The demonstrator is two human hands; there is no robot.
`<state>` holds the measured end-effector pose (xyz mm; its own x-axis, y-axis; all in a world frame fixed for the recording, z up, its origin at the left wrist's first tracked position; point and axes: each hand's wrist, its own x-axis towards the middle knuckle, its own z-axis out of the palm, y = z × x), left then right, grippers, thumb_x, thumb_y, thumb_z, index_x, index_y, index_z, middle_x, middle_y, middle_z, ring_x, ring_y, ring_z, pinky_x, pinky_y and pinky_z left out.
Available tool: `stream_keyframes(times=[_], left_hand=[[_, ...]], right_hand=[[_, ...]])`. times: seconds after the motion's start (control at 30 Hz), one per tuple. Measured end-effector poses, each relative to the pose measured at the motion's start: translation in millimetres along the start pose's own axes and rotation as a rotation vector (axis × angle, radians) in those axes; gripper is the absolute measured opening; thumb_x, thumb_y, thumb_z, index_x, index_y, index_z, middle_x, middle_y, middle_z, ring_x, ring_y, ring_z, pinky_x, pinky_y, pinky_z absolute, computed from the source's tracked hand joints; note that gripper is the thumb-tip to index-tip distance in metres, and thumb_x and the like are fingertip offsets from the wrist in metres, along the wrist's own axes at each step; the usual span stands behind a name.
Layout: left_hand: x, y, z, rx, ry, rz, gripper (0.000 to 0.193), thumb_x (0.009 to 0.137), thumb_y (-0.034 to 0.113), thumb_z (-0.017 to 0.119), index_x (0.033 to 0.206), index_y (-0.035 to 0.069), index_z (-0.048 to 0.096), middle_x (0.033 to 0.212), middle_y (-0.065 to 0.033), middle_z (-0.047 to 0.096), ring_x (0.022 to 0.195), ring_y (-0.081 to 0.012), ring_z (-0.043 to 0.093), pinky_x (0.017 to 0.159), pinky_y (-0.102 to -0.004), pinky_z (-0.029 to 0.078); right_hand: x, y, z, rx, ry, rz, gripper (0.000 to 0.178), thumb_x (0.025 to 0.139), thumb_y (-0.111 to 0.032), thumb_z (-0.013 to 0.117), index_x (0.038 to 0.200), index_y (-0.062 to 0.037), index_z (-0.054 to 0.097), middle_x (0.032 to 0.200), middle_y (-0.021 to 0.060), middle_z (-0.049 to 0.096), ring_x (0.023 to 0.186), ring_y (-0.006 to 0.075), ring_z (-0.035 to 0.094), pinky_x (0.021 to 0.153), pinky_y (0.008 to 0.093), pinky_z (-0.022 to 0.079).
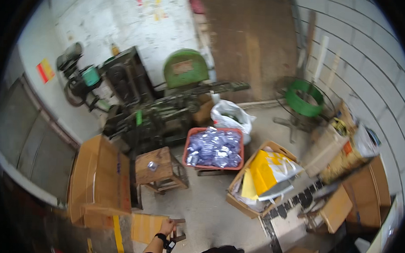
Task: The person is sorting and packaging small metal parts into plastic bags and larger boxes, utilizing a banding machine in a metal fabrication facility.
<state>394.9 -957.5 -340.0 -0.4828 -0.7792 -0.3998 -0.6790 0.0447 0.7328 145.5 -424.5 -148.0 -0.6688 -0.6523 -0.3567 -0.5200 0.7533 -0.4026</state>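
At the lower edge my left hand point(166, 226), with a black band and a small cabled device at the wrist, is closed on the edge of a low wooden stool point(144, 228) topped with a tan, cardboard-like sheet. Its fingers are small and partly hidden. My right hand does not show. Beyond stands a taller wooden stool point(157, 169), with a small clear plastic packet point(152, 166) on its seat. To the right of it, a red-orange plastic basket point(184, 159) is heaped with clear, purplish plastic packets point(214, 147).
A dark machine point(166, 118) with a green round-backed part point(185, 67) stands behind. A tall cardboard box point(98, 176) is at left. Right of the basket lies a carton point(242, 209) holding a yellow-and-white bag point(270, 172). A white sack point(232, 114), green drum point(305, 98) and more boxes point(367, 192) stand around.
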Motion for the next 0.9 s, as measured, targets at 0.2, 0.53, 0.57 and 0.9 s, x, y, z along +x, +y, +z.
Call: stream_keyframes(times=[0.2,0.53,0.57,0.9], left_hand=[[-160,-159,-24,0.442,-0.251,-0.202,0.034,0.084,0.030,0.052,0.071,0.002,0.067,0.064,-0.0096,0.066,0.062,-0.0208,0.062,0.061,-0.0333,0.049],[-163,-74,-32,0.148,-0.354,-0.396,0.024,0.089,0.019,0.054,0.100,0.000,0.063,0.078,-0.0128,0.066,0.066,-0.0215,0.061,0.059,-0.0358,0.050],[-150,-77,-42,0.248,-0.221,-0.289,0.028,0.089,0.020,0.056,0.105,-0.002,0.062,0.079,-0.0115,0.066,0.071,-0.0211,0.061,0.064,-0.0349,0.049],[200,-49,-138,0.434,-0.341,-0.144,0.031,0.086,0.027,0.052,0.097,0.001,0.065,0.078,-0.0162,0.066,0.079,-0.0273,0.064,0.073,-0.0375,0.049]], right_hand=[[105,-41,-28,-0.093,-0.178,-0.152,0.030,0.083,-0.015,0.058,0.110,-0.0048,0.062,0.095,0.0201,0.065,0.090,0.0377,0.061,0.079,0.0441,0.049],[240,-106,23,0.020,-0.176,-0.366,0.028,0.076,-0.017,0.059,0.102,-0.0095,0.064,0.096,0.0159,0.065,0.088,0.0337,0.063,0.073,0.0436,0.050],[252,-128,23,0.106,-0.141,-0.349,0.026,0.074,-0.013,0.058,0.099,-0.0093,0.065,0.095,0.0158,0.066,0.087,0.0331,0.063,0.073,0.0437,0.049],[482,-308,126,0.383,0.007,-0.155,0.011,0.077,-0.018,0.063,0.084,-0.0110,0.068,0.082,0.0132,0.066,0.081,0.0330,0.063,0.068,0.0430,0.049]])
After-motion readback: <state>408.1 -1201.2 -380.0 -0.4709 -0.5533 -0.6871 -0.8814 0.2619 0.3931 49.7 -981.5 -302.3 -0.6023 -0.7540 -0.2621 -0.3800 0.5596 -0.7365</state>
